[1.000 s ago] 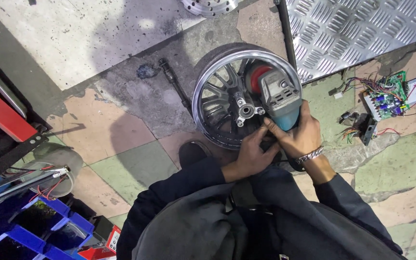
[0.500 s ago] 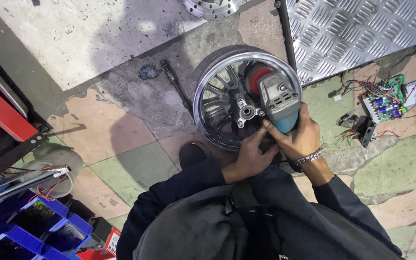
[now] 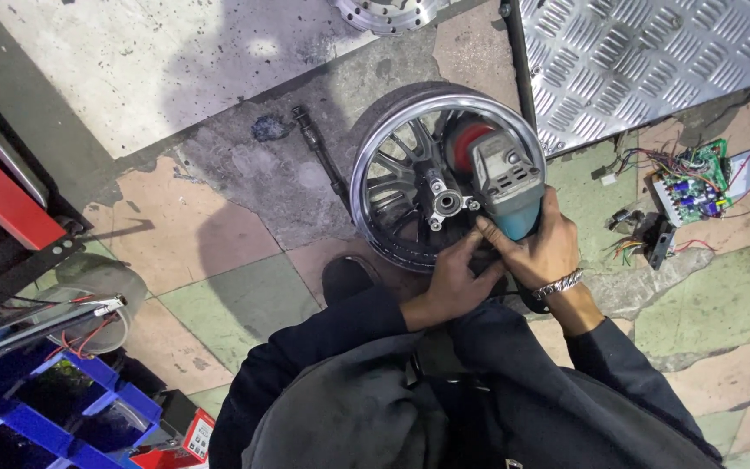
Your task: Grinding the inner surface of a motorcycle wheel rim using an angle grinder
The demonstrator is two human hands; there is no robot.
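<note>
Repair workshop, likely for scooters or small vehicles. Evidence: chrome spoked wheel rim (image 3: 410, 182) on the worn tiled floor (image 3: 219, 252), teal angle grinder (image 3: 503, 184) on it, steel tread-plate ramp (image 3: 644, 61), loose circuit board (image 3: 692, 187) with cut wiring lying on the floor, long bolt (image 3: 321, 156), blue parts bins (image 3: 54, 417), second metal hub (image 3: 384, 13) at top edge.

I see a glossy polished metal wheel rim (image 3: 392, 165), a matt grey-and-teal plastic grinder body (image 3: 505, 187), a shiny metal chain bracelet (image 3: 559, 284), embossed bright metal tread plate (image 3: 653, 61), and rough, stained floor tiles (image 3: 175, 243)
</note>
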